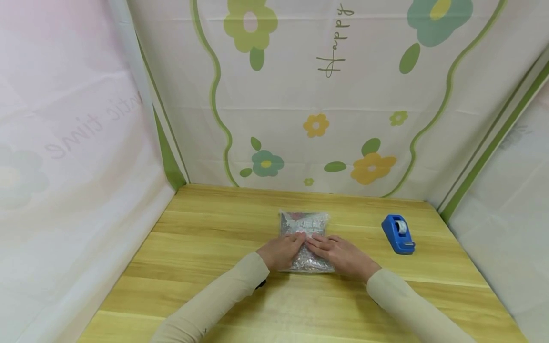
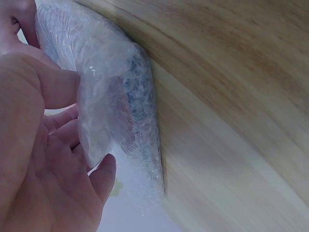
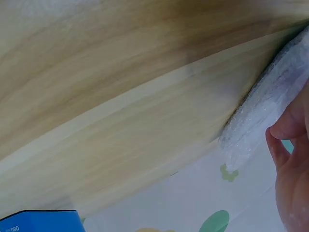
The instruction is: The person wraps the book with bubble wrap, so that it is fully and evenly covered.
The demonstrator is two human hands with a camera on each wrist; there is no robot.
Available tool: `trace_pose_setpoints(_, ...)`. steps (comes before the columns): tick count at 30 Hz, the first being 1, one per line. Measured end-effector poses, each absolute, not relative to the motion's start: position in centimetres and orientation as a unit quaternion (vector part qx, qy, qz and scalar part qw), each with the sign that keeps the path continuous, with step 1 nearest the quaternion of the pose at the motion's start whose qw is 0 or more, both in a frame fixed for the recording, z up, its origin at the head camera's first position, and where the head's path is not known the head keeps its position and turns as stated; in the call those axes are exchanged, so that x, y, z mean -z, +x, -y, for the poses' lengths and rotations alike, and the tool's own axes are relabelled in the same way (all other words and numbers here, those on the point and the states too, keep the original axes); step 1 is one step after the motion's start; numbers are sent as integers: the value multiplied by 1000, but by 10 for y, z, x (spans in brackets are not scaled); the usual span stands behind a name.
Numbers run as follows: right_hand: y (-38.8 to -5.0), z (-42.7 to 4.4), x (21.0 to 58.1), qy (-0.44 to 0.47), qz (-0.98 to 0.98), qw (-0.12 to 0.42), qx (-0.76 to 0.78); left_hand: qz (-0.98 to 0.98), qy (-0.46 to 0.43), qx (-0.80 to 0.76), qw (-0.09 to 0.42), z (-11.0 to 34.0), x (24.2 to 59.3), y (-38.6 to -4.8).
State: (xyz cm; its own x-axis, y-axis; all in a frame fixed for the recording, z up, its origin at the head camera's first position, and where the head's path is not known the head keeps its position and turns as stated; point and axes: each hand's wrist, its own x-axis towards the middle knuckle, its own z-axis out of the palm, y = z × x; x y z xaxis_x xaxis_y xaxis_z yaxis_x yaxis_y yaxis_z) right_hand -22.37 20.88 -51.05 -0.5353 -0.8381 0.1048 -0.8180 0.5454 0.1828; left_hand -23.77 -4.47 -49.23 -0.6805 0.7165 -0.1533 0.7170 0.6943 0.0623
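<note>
A flat package in clear bubble wrap [image 1: 310, 264] lies on the wooden table in front of me. Something dark shows through the wrap, but its kind is hidden. My left hand [image 1: 280, 251] is on the package's left side; in the left wrist view its thumb and fingers hold a raised fold of the bubble wrap [image 2: 113, 92]. From the right, my right hand [image 1: 340, 255] rests on the package with its fingers stretched toward the middle. Both hands' fingertips almost meet there. In the right wrist view, only one end of the wrap [image 3: 263, 108] appears beside the right hand [image 3: 294, 169].
A blue tape dispenser [image 1: 399, 236] with a roll of tape stands to the right of the package. The wooden table [image 1: 206, 247] is bounded by white flowered cloth [image 1: 283, 95] at the back and on both sides.
</note>
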Motion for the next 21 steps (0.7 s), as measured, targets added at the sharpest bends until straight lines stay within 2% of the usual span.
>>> trace_pose_setpoints(11,-214,-206,510,489,858,115,109,-916,392,-19,80,44,495,-240)
trace_pose_setpoints(21,-205,-207,514,505,851,120,74,-907,406,-67,83,50,494,-245)
